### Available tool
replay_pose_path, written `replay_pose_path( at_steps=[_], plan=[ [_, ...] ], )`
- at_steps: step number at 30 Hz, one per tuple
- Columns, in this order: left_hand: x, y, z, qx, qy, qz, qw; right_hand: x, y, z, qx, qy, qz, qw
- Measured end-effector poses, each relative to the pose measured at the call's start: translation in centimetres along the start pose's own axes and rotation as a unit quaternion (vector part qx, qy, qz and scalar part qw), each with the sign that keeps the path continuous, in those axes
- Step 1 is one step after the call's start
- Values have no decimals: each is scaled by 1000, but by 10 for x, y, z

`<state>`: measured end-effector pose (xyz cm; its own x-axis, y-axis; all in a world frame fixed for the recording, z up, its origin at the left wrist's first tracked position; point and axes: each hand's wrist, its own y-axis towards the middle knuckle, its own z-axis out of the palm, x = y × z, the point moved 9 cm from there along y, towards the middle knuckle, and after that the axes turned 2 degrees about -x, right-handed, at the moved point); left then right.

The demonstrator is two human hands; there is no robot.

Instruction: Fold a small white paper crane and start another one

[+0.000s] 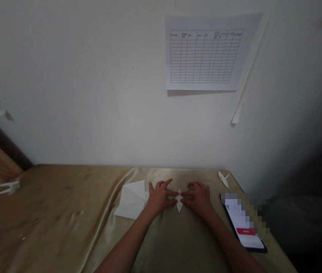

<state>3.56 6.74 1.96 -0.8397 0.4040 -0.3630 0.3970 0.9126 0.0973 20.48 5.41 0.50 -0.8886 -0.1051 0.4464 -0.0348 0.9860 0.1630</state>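
Observation:
A small white folded paper [179,207], shaped like a narrow diamond, lies on the cloth-covered table between my hands. My left hand [158,198] has its thumb and index fingertips on the paper's left edge, while its other fingers are lifted and spread. From the other side, my right hand [198,198] pinches the right edge with thumb and index finger, its remaining fingers curled above. The fingertips cover part of the paper's middle. Just left of my left hand lies a larger creased white sheet [131,199], partly hidden behind that hand.
A folded paper crane [223,179] sits at the table's back right corner. Below it lies a phone [246,241] with a lit screen. More white folded papers [10,186] are at the far left. A printed table sheet [203,57] hangs on the wall behind the gold cloth [64,212].

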Motion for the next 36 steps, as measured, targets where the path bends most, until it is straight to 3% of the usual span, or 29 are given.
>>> replay_pose_path(
  at_steps=[17, 36],
  plan=[
    [1, 1, 2, 17, 28, -16, 999, -7, 2, 8, 40, -21, 17, 999],
    [-3, 1, 4, -6, 69, 3, 998, -2, 1, 13, 96, -106, 10, 990]
  ],
)
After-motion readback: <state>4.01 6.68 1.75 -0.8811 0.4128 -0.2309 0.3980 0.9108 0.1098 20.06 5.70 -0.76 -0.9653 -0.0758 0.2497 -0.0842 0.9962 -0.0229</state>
